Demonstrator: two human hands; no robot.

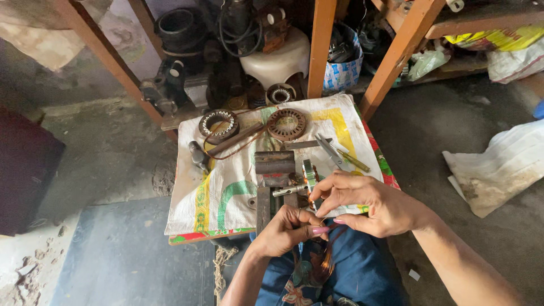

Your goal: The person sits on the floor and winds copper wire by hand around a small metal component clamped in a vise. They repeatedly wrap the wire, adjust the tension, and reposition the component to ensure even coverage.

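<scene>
Thin copper-coloured winding wire [324,262] is pinched between the fingertips of both hands just in front of a small metal winding jig [276,187] set on the low counter [226,195], which is covered with a white woven sack printed in green and yellow. The left hand [286,231] is curled with its grip pressed together on the strand; the right hand [362,203] is closed on the same wire, fingertips touching near the jig. A loose coil of the wire is gathered in the lap below. The wire is judged light, springy and easily kinked, so it is best taken between fingertip pads, close to the jig. Two round laminated stator cores [286,124] and slim pliers [331,152] lie farther back.
</scene>
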